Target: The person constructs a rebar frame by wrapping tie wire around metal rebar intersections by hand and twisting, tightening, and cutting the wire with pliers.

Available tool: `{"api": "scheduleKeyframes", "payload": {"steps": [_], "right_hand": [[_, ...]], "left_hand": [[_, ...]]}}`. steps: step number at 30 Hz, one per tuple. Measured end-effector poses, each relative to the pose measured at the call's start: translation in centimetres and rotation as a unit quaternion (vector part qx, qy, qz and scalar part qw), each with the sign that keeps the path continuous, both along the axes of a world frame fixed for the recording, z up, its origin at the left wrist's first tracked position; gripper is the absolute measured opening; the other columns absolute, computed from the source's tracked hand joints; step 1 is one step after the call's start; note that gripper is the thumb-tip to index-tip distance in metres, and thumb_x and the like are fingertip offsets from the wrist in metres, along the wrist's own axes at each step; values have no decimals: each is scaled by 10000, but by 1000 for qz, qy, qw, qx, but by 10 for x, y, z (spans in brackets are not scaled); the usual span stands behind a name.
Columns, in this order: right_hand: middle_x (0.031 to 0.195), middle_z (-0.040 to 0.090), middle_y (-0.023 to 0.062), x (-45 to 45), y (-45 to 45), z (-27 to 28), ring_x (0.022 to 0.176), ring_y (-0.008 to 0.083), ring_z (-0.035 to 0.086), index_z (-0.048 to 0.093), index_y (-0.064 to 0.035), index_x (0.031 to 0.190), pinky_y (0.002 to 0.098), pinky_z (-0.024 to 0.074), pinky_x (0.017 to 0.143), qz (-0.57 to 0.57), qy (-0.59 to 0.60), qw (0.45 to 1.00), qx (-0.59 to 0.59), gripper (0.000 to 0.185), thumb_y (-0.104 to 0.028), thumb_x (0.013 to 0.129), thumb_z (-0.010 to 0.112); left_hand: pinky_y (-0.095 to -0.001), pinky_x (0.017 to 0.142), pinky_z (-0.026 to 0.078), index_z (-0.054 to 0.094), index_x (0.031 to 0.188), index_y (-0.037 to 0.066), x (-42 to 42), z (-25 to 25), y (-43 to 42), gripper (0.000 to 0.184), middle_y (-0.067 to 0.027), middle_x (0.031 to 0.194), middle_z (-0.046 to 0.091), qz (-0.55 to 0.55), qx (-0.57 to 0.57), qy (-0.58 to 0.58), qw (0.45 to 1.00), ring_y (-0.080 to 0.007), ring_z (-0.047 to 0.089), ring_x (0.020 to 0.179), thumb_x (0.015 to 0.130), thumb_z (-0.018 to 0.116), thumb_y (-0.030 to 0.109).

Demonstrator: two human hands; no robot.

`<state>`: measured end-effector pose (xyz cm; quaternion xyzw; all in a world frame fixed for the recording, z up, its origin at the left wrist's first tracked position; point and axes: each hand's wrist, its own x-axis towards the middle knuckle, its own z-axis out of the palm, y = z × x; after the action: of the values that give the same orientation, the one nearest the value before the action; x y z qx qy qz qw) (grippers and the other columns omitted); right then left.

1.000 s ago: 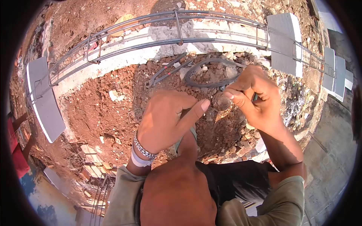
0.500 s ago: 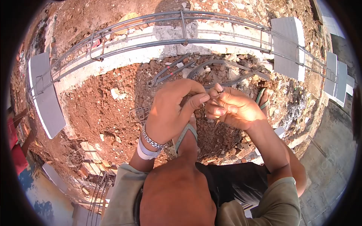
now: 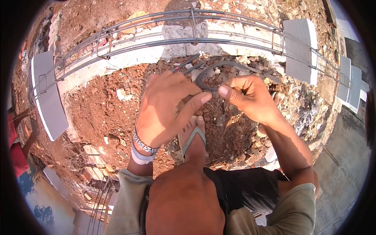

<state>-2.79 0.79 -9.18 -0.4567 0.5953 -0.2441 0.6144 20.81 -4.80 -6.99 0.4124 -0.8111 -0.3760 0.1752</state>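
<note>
My left hand (image 3: 166,103) is closed, its thumb tip pressed toward the curled fingers. What it pinches, if anything, is hidden or too thin to make out. Across a small gap, my right hand (image 3: 252,98) is also closed, thumb against the bent index finger, and its contents cannot be told. Behind both hands, a loop of thin grey wire (image 3: 203,80) lies on the rubble. Short dark bars (image 3: 186,64) lie just past my left fingers. Below the hands, my sandalled foot (image 3: 194,135) stands on the soil.
A long rebar cage (image 3: 149,46) with stirrups spans the far side above a pale concrete strip (image 3: 129,56). Grey-faced boards (image 3: 49,96) stand at left, with another board (image 3: 299,51) at right. Loose reddish soil and stones surround my feet. Thin rods (image 3: 100,199) stick up at lower left.
My hands were close together at the fingertips and have drawn apart. The left moved left and turned; the right moved slightly right. A dark bit at my right fingertips no longer shows.
</note>
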Motion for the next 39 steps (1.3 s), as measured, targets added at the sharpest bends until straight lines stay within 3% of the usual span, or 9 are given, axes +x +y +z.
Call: {"api": "scheduleKeyframes", "payload": {"steps": [3, 12, 15, 19, 25, 29, 32, 36, 39], "right_hand": [[589, 429, -62, 13, 1, 0, 589, 60, 363, 660, 16, 793, 283, 309, 518, -11, 114, 976, -186, 307, -226, 975, 716], [590, 411, -76, 23, 11, 8, 568, 29, 329, 665, -126, 746, 254, 294, 516, -189, -202, 949, 153, 318, -307, 1007, 681], [600, 391, -68, 30, 13, 4, 600, 25, 323, 625, -83, 709, 260, 287, 517, -221, -188, 948, 135, 362, -288, 997, 697], [602, 389, -54, 28, 16, -14, 621, 59, 279, 530, 4, 664, 261, 267, 525, -171, 107, 959, -198, 432, -223, 980, 717], [596, 447, -63, 18, 4, 14, 582, 44, 379, 579, -84, 695, 247, 298, 525, -142, -109, 977, 114, 412, -336, 1006, 679], [614, 400, -43, 25, 15, -1, 649, 99, 438, 520, -97, 748, 244, 293, 624, -134, -351, 908, 185, 462, -458, 1028, 589], [615, 392, -45, 26, 17, -6, 634, 99, 426, 524, -94, 752, 248, 291, 608, -43, -367, 910, 188, 465, -463, 1030, 584], [609, 516, -27, 21, 10, 12, 595, 69, 450, 717, -39, 841, 272, 352, 547, -61, -147, 975, 152, 287, -289, 982, 715], [638, 536, -40, 12, 10, 5, 623, 39, 433, 768, -37, 956, 261, 340, 530, 28, 118, 969, -215, 210, -243, 969, 733]], "left_hand": [[-392, 745, 414, 724, 819, 48, -3, 6, 4, 232, -81, 736, 625, 18, 5, 25, 1000, -276, 552, 743, 900, 740, 265], [-378, 696, 430, 727, 871, 22, 0, -35, 9, 230, -97, 779, 673, -20, 151, 142, 978, -252, 572, 696, 939, 704, 241], [-359, 663, 433, 723, 876, 13, -4, -35, 13, 267, -101, 790, 693, -5, 153, 117, 981, -216, 572, 653, 969, 673, 258], [-325, 602, 425, 712, 889, 2, -6, -28, 24, 335, -98, 791, 700, 78, 258, 117, 956, -158, 556, 612, 1013, 619, 299], [-316, 632, 424, 656, 853, -2, 1, -16, -4, 380, -49, 742, 603, 24, 256, 139, 956, -148, 533, 662, 1026, 600, 331], [-313, 681, 419, 638, 840, 5, -6, -59, 1, 392, -35, 745, 572, 6, 185, 224, 957, -153, 523, 728, 1027, 598, 348], [-308, 680, 418, 638, 845, 4, -12, -68, 6, 386, -38, 759, 575, 18, 183, 250, 951, -151, 522, 729, 1023, 610, 345], [-298, 659, 416, 641, 852, 5, -21, -40, 9, 351, -37, 761, 577, 61, 207, 203, 955, -139, 522, 704, 1010, 641, 319], [-291, 642, 413, 640, 849, 7, -28, -38, 15, 329, -31, 754, 574, 120, 164, 174, 964, -126, 521, 691, 1005, 655, 296]]}}
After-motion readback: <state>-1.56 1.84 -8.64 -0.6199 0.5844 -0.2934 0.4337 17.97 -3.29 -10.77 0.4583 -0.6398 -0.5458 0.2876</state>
